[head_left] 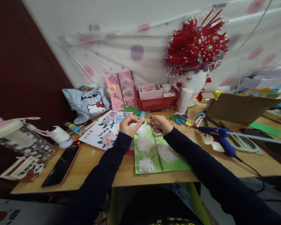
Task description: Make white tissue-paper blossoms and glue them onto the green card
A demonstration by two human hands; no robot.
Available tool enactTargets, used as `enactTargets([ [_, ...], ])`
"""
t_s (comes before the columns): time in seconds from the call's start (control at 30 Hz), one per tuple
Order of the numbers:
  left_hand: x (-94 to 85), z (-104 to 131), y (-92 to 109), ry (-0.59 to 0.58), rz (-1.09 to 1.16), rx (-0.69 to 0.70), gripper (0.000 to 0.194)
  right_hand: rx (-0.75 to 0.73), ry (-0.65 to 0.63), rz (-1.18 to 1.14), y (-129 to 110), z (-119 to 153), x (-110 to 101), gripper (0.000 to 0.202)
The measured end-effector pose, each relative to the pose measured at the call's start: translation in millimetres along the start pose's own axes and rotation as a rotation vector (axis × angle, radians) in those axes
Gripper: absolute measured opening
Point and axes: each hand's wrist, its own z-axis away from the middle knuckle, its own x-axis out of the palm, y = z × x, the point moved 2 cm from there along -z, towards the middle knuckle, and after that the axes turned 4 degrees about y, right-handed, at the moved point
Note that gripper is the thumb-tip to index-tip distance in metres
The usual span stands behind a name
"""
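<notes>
One white scrap (pixel 142 119), seemingly being shaped, is pinched in the left hand (pixel 129 125), grip unclear in the right hand (pixel 162 124), gentleness needed.

Dim, soft light; edges stretched; corners dark.

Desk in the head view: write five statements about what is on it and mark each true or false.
1. White ruffled flowers lie on the green sheet. True.
2. The right hand holds the blue glue gun. False: it lies on the desk, to the right of that hand.
3. The red basket holds a white box. True.
4. The phone lies beside the glue gun. False: it lies on the desk's left side.
5. The checked bag sits left of the pink flower picture. True.
</notes>
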Motion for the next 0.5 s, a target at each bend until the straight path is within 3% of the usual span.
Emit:
enactTargets([
  [0.2,-2.7,-2,3,-0.011,-0.145,0.160,0.020,-0.207,0.086,0.131,2,1,-1,0.029],
  [0.33,-3.9,-3,8,-0.051,-0.235,0.249,0.017,-0.233,0.111,0.212,5,-1,-4,0.033],
  [0.5,-5.2,-4,10,-0.051,-0.256,0.260,0.017,-0.235,0.111,0.254,5,-2,-5,0.032],
])
